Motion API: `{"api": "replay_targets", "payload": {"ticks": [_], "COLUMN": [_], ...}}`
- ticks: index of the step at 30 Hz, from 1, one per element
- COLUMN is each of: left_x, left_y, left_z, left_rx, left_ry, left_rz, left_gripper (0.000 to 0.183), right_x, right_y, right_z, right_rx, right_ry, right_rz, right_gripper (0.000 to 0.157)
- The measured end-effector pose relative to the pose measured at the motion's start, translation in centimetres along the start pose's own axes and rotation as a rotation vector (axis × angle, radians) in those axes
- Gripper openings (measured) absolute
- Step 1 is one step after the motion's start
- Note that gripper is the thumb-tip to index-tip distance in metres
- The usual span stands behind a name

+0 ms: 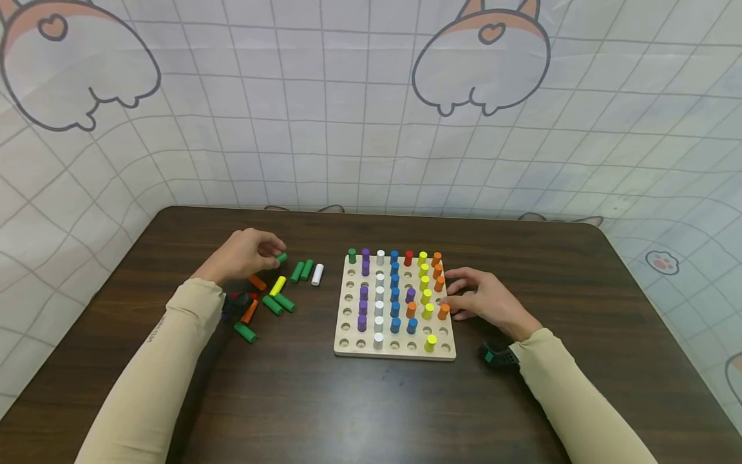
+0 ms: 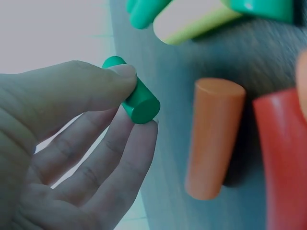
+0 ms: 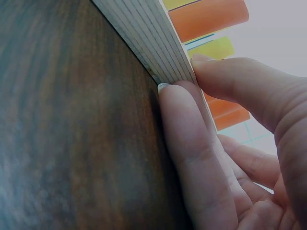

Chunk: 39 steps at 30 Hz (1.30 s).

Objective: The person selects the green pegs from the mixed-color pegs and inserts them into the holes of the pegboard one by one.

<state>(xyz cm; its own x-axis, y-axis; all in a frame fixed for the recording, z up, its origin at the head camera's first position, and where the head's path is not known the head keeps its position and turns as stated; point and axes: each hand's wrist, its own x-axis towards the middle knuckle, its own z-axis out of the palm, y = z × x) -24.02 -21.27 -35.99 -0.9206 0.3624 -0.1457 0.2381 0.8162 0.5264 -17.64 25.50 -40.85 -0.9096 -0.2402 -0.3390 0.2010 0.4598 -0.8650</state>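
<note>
In the left wrist view my left hand [image 1: 248, 252] pinches a green peg [image 2: 141, 103] between thumb and fingers, above the loose pegs on the left of the table. The wooden pegboard [image 1: 352, 345] lies flat at the middle, bearing columns of purple, white, blue, yellow and orange pegs, plus single green and red ones in the back row. At its right edge my right hand [image 1: 487, 299] grips the board, thumb on the top rim and fingers against the layered side [image 3: 148, 40]. Several holes are bare, mostly in the left column and front row.
Beside the left forearm lie loose pegs: several green [image 1: 245, 332], a yellow [image 1: 277, 285], a white [image 1: 317, 274], orange [image 1: 250, 312] and red, some partly hidden by the wrist camera [image 1: 236, 306]. The dark wooden table [image 1: 371, 412] meets a printed white backdrop [image 1: 371, 129] behind.
</note>
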Motion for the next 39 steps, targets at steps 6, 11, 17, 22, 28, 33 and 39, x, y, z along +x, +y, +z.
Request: {"api": "replay_targets", "payload": {"ticks": [6, 11, 17, 22, 28, 33, 39], "left_x": [-0.2, -0.1, 0.0, 0.1, 0.2, 0.4, 0.6], "left_y": [1.0, 1.9, 2.8, 3.5, 4.3, 5.0, 5.8], "left_z": [-0.3, -0.3, -0.2, 0.0, 0.4, 0.9, 1.4], "left_rx": [-0.011, -0.016, -0.018, -0.048, -0.109, -0.151, -0.159], "left_ry": [0.019, 0.032, 0.046, 0.058, 0.084, 0.104, 0.118], "left_rz": [0.014, 0.033, 0.049, 0.063, 0.061, 0.08, 0.1], "left_gripper": [0.03, 0.03, 0.03, 0.03, 0.028, 0.028, 0.028], "right_x": [-0.1, 0.0, 0.0, -0.1, -0.1, -0.1, -0.1], "right_y": [0.0, 0.1, 0.1, 0.0, 0.0, 0.0, -0.1], "right_z": [-0.1, -0.2, -0.2, -0.2, -0.2, -0.2, -0.2], "right_rx": [-0.006, -0.017, -0.01, -0.007, -0.003, -0.008, -0.001], "right_ry": [-0.01, -0.012, -0.015, -0.015, -0.017, -0.017, -0.012], "right_rz": [-0.018, -0.024, -0.027, -0.021, -0.028, -0.04, -0.021], "right_gripper": [0.068, 0.068, 0.069, 0.068, 0.068, 0.067, 0.068]}}
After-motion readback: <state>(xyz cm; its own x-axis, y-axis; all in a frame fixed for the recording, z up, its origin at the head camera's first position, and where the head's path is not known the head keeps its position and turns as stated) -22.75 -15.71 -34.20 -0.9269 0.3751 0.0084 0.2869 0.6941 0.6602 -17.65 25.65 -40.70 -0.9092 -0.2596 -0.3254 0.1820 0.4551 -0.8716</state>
